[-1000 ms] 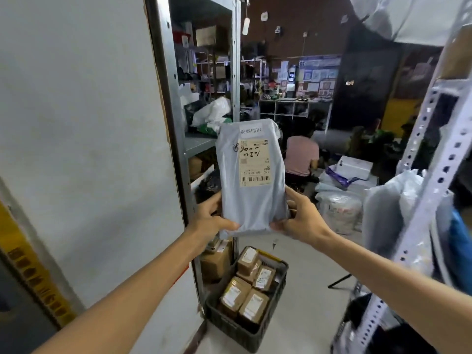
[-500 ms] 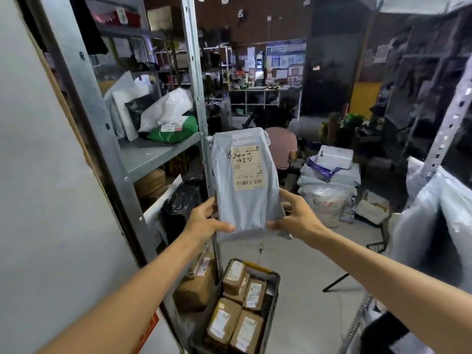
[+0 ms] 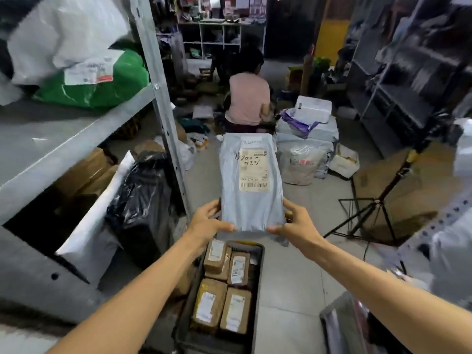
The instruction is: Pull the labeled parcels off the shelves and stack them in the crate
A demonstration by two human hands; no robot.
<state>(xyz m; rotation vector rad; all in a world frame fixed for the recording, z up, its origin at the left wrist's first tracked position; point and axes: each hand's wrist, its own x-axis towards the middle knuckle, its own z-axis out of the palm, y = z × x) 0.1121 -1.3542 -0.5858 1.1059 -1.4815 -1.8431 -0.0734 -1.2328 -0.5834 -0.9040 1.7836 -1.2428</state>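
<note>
A grey plastic mailer parcel (image 3: 251,200) with a barcode label and handwritten digits hangs in the air above the far end of the crate. My left hand (image 3: 207,221) grips its lower left corner, thumb on the front. My right hand (image 3: 293,224) grips the lower right corner the same way. Below, a dark plastic crate (image 3: 258,290) stands on the floor and holds several brown labelled parcels (image 3: 222,302) laid side by side.
A metal shelf unit (image 3: 158,103) stands at my left with green and white bags on top, a black bag (image 3: 145,195) and cartons beneath. A person (image 3: 249,98) sits on the floor ahead among parcels. A tripod (image 3: 378,200) stands right, with more racks beyond.
The view has tilted down and the grey parcel has dropped from chest height towards the crate. Both hands keep the same hold on its lower corners.
</note>
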